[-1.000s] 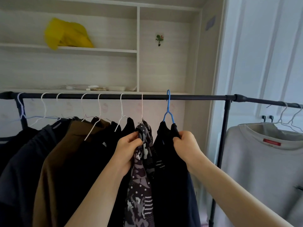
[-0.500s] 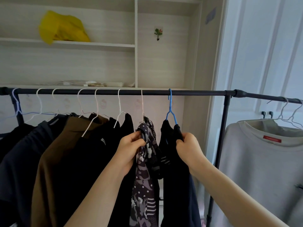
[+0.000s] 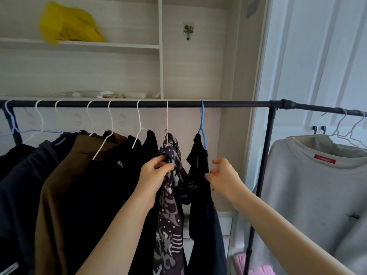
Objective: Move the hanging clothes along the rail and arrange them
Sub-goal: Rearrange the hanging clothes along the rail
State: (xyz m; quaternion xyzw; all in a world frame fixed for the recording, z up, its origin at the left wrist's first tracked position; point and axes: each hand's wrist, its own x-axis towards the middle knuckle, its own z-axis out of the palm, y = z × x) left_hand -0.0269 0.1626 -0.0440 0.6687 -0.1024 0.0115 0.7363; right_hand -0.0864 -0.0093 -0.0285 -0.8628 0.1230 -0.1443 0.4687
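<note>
A black rail [image 3: 228, 104] runs across the view at head height. Several dark garments and a brown one [image 3: 65, 175] hang on white hangers at the left. My left hand [image 3: 154, 175] is shut on a patterned black-and-white garment [image 3: 170, 215] hanging from a thin white hanger. To its right a black garment [image 3: 200, 187] hangs on a blue hanger [image 3: 202, 126]. My right hand [image 3: 224, 177] is just beside that garment's shoulder, fingers apart and curled, only the fingertips near the fabric.
A vertical rack post [image 3: 264, 175] stands right of my right hand. Beyond it a grey sweatshirt [image 3: 317, 195] hangs on the rail's right section. White shelves behind hold a yellow bag [image 3: 67, 24] and small items. Something pink [image 3: 256, 268] lies low by the post.
My right hand has let go of the black garment on the blue hanger and opened. That garment now hangs a little further right of the patterned one. My left hand keeps its grip.
</note>
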